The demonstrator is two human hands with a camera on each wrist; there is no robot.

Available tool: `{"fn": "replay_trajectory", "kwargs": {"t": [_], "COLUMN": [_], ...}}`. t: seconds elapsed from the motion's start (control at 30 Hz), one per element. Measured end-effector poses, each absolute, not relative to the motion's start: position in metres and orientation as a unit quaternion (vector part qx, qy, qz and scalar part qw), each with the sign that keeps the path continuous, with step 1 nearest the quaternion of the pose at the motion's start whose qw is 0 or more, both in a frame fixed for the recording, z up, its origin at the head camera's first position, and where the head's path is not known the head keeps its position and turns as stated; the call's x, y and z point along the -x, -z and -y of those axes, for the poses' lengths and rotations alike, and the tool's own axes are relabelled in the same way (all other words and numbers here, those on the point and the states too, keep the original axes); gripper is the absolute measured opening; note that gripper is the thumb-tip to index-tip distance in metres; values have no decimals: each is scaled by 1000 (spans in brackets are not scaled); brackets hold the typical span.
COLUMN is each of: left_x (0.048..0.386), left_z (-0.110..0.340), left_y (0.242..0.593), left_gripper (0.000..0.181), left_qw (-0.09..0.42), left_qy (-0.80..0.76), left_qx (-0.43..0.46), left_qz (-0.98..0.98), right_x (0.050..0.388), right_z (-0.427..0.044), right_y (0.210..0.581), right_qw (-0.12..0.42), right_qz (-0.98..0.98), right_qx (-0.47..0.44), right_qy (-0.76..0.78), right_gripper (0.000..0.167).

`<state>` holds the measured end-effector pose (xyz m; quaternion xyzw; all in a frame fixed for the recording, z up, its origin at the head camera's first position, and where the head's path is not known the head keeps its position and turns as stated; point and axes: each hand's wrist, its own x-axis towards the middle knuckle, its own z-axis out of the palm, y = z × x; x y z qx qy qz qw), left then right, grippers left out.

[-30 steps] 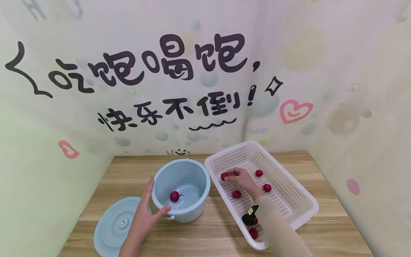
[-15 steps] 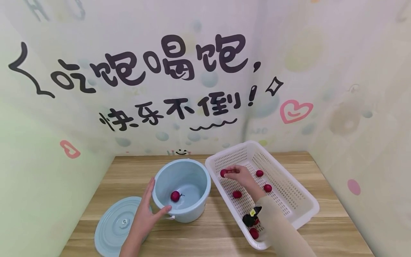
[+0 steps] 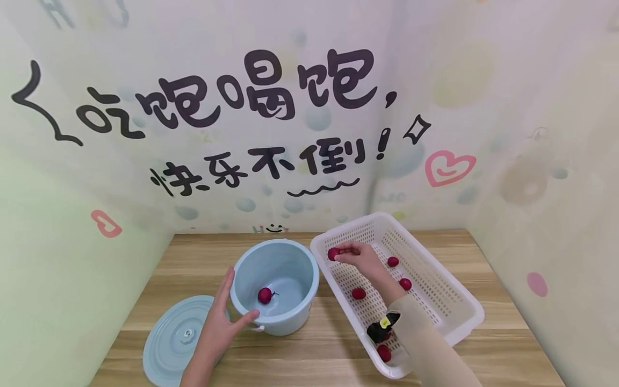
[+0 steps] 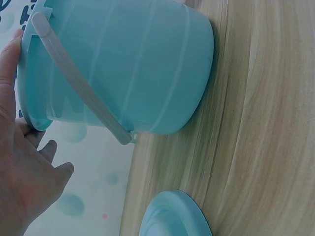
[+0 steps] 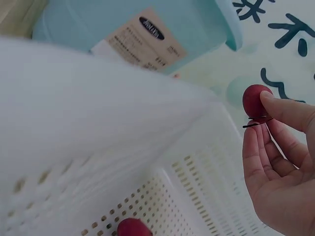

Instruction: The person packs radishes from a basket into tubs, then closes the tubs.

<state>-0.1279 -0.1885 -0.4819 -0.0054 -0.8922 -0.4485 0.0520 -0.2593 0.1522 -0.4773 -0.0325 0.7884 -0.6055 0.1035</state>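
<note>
A blue bucket (image 3: 290, 321) with one red radish-like ball (image 3: 264, 295) inside stands left of a white perforated basket (image 3: 464, 322). My left hand (image 3: 220, 328) rests on the bucket's left rim, thumb and fingers spread; in the left wrist view the hand (image 4: 29, 172) is at the rim beside the grey handle (image 4: 81, 88). My right hand (image 3: 362, 260) pinches a red ball (image 3: 333, 254) over the basket's left side. The right wrist view shows this ball (image 5: 255, 102) between thumb and fingertips of the hand (image 5: 285, 182), a dark thin stem below it.
Several more red balls, one of them (image 3: 358, 293) near the left side, lie in the basket. A blue lid (image 3: 166, 344) lies on the wooden table (image 3: 329, 355) left of the bucket, partly behind my left arm. A printed wall (image 3: 271, 204) stands behind.
My right hand has moved slightly up and to the left with the red ball pinched in it. The left hand remains at the bucket's rim.
</note>
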Motion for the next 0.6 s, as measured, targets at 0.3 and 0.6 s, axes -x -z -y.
{"fn": "replay_trajectory", "kwargs": {"t": [0.3,0.6], "left_x": [127,127], "left_z": [189,188], "left_y": [481,482], "left_gripper": [109,108], "left_qw": [60,61], "left_qy": [448,449], "left_qx": [14,13], "left_qz": [892,891], "right_x": [254,248], "right_z": [-141,-127], "right_y": [454,441], "right_qw": [103,95], "right_qz": [-781,-774], "right_qx": [62,92], "right_qy": [613,619], "right_gripper": [34,32]}}
